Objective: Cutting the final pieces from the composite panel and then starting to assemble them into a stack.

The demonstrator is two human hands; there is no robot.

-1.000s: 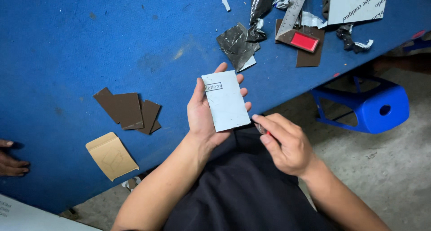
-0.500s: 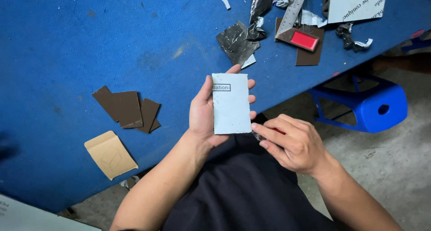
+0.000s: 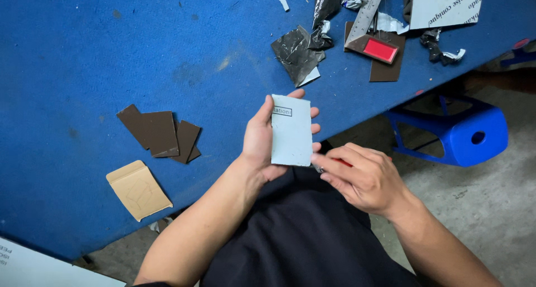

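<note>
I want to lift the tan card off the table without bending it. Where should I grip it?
Probably by its near corner, coming from the table edge. The tan card lies flat, near that edge, apart from the brown pieces; sliding it until it overhangs would let fingers pinch both faces.

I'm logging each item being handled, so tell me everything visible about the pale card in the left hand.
The pale card is a flat, light grey-blue rectangle, apparently thin cardboard, with a small boxed print at its top left corner. The left hand holds it upright over the blue table's edge; the right hand meets its lower right corner.
</note>
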